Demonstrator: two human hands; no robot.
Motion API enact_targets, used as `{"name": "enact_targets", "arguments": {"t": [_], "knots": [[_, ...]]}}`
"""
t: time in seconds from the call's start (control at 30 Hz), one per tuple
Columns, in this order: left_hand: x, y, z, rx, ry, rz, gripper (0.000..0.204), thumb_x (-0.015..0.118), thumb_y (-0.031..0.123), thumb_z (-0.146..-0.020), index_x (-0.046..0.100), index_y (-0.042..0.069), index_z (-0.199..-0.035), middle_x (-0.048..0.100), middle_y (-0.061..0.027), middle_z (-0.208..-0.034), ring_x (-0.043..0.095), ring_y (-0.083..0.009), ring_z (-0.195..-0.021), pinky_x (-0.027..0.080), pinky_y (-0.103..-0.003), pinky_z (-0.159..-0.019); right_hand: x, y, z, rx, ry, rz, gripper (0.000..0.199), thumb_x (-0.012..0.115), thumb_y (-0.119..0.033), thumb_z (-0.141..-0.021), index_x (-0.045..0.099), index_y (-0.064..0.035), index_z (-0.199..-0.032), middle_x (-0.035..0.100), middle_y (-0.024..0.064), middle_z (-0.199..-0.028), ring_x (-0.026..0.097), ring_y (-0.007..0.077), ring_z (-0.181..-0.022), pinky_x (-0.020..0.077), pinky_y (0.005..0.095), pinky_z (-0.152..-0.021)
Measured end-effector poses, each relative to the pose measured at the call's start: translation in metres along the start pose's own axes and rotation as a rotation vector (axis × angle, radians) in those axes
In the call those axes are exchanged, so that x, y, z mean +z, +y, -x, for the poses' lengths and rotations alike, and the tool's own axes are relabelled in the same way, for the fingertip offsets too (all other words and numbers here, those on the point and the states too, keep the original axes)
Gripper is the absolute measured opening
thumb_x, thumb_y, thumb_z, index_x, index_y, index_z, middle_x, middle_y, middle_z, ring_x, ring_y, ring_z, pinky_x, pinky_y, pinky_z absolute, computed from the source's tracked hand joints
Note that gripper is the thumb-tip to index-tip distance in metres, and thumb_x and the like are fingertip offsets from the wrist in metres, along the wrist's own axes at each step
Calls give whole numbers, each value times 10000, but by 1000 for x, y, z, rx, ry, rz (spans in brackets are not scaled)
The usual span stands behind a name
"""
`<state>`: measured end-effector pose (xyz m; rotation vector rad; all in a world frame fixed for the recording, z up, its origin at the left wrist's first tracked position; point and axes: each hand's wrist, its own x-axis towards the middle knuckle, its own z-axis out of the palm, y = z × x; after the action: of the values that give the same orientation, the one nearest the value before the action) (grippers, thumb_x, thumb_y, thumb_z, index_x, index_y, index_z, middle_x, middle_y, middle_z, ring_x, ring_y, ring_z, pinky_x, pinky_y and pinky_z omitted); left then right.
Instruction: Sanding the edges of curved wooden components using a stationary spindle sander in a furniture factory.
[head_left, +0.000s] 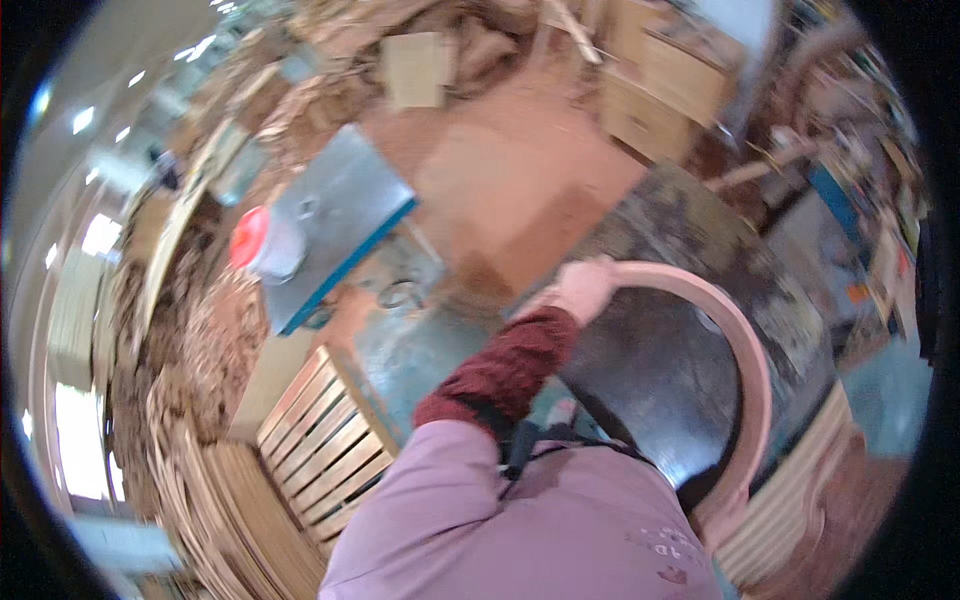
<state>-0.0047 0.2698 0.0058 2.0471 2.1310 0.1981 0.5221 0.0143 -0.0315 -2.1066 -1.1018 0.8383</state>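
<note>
A curved wooden piece (745, 345), reddish and bent like a large arc, reaches over a dark metal machine table (640, 350). My left hand (583, 288), below a dark red knitted cuff, is closed around its far left end. At the near right end, my right hand (722, 520) is at the wood, low beside my body; it is blurred and partly hidden, but looks closed on the piece. The table's surface is worn and stained toward the back, and shiny inside the arc.
To the left is a grey metal surface (340, 200) with a blue edge, bearing a white tub with a red lid (255, 240). A slatted wooden rack (325, 440) and stacked boards (235, 510) are near left. Wooden cabinets (660, 90) stand behind; curved wood strips (800, 490) lie at right.
</note>
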Motion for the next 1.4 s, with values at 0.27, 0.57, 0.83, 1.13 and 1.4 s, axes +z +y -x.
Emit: {"name": "enact_targets", "arguments": {"t": [0.27, 0.57, 0.83, 1.13, 1.4], "knots": [[-11, -35, 12, -216, -38, -54, 436, 590, 475, -1014, 656, 45, -1000, 751, -219, -909, 745, -409, -886, 585, -539, -788, 32, -75, -14, -134, 4, 33, 477, 449, -240, -1083, 527, 70, -1436, 638, 242, -1340, 604, 313, -1254, 443, 398, -1082], [-26, -57, 26, -313, -1, -80, 387, 660, 440, -991, 622, 57, -942, 749, -185, -948, 733, -411, -880, 564, -535, -763, 52, -126, -37, -127, -26, 113, 484, 429, -276, -1078, 544, 22, -1442, 685, 262, -1241, 679, 344, -1154, 504, 396, -997], [-28, -68, 41, -382, -7, -86, 416, 649, 450, -996, 621, 43, -919, 743, -205, -932, 721, -422, -875, 542, -550, -765, 61, -129, -60, -185, -54, 154, 495, 445, -283, -1069, 552, 15, -1449, 670, 268, -1282, 658, 383, -1211, 491, 419, -1031], [-26, -96, 60, -467, 51, -138, 400, 654, 439, -990, 611, 49, -911, 737, -200, -884, 719, -422, -849, 542, -537, -734, 89, -147, -92, -273, -99, 236, 459, 464, -235, -1056, 577, 21, -1420, 614, 260, -1379, 574, 407, -1317, 429, 447, -1132], [-26, -133, 82, -526, 83, -171, 408, 622, 446, -1004, 600, 47, -924, 727, -218, -857, 717, -431, -814, 543, -545, -699, 124, -179, -126, -542, -68, 446, 442, 497, -274, -1048, 612, -35, -1401, 531, 251, -1488, 460, 450, -1415, 347, 519, -1197]]}}
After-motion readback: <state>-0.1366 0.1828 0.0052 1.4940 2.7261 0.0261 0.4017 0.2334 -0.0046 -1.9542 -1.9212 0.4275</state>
